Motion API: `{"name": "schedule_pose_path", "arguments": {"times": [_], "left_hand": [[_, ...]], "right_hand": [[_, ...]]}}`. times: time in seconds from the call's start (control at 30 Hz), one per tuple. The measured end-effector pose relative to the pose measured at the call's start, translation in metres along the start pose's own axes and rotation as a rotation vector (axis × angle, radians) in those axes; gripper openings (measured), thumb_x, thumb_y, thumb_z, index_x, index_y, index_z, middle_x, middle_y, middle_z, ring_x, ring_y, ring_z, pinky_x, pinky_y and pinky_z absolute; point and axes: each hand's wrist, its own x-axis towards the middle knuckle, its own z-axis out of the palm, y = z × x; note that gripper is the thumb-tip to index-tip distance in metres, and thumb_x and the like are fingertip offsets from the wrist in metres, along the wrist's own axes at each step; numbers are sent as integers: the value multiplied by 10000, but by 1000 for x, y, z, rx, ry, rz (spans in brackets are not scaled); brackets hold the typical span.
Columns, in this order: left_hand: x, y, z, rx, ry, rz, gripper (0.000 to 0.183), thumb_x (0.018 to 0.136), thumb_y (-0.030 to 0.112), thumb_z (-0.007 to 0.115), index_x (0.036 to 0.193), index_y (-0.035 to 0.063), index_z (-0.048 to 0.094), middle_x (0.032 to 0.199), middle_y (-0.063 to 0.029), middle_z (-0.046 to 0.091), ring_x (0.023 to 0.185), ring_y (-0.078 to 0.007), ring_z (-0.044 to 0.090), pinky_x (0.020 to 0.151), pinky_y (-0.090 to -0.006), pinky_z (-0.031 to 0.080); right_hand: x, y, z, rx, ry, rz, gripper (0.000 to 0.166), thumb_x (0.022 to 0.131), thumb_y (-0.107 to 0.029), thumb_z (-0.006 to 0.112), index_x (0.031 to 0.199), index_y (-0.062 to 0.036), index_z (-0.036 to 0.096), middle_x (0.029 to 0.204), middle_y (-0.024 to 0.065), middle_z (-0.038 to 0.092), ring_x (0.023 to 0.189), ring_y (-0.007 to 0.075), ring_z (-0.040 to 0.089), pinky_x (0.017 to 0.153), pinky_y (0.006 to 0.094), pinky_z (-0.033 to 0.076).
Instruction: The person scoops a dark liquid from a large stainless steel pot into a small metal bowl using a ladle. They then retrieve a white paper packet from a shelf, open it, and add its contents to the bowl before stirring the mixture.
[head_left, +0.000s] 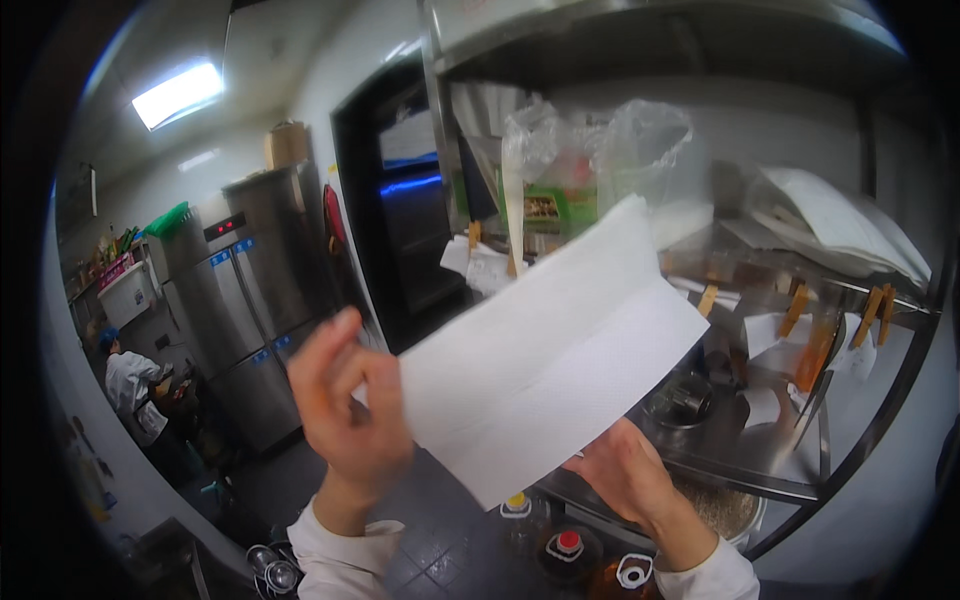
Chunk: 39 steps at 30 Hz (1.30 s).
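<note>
A white sheet of paper (555, 352), creased across its width, is held up in front of me at a slant. At its left edge is my left hand (356, 412), slightly blurred, with the fingers curled; part of the paper seems to lie between the fingers. My right hand (626, 469) grips the sheet from below at its lower right edge, and its fingertips are hidden behind the paper. Behind the sheet, clear plastic bags (649, 150) and a green tray (541, 205) stand on a metal shelf. Slips of paper hang from the shelf's edge in wooden clothespins (793, 310).
Large bottles, one with a red cap (568, 541), stand below my hands. A stack of white sheets (840, 217) lies on the shelf at right. Steel refrigerators (277, 270) stand at left, and a person in white (133, 382) works farther left.
</note>
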Motion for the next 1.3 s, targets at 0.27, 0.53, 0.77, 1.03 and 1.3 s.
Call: {"name": "schedule_pose_path", "arguments": {"times": [0.27,0.53,0.77,1.03,1.3], "left_hand": [[-73,18,7,-67,-327,82,403,832,6,505,1181,-13,304,617,-97,528,469,-101,446,446,-218,357],[-87,19,8,49,-375,171,509,782,-53,505,1240,-1,289,602,-94,528,456,-172,479,430,-246,401],[-116,29,35,-90,-317,422,299,743,67,575,1005,48,435,615,-20,511,481,-128,464,446,-237,430],[-153,55,53,-329,-337,502,289,812,200,571,1063,147,437,694,-25,529,605,-140,516,548,-260,497],[-160,39,49,-824,-540,-233,372,821,217,565,1137,81,422,904,-79,555,804,-175,571,714,-287,467]], "right_hand": [[-30,34,-8,172,236,12,505,885,-258,496,1251,35,306,1194,143,450,1102,217,452,939,341,359],[-84,48,-13,-641,532,269,492,872,-199,523,1230,100,367,1093,168,565,987,189,545,854,272,411],[-81,29,4,-180,324,114,418,907,-172,429,1259,42,356,1143,178,513,1052,235,509,771,316,478],[-90,31,-7,-177,577,53,318,908,-176,435,1110,65,481,1013,118,567,875,171,558,727,284,469],[-102,29,-25,-296,762,164,252,887,-181,499,968,45,577,815,12,578,723,48,481,634,189,375]]}}
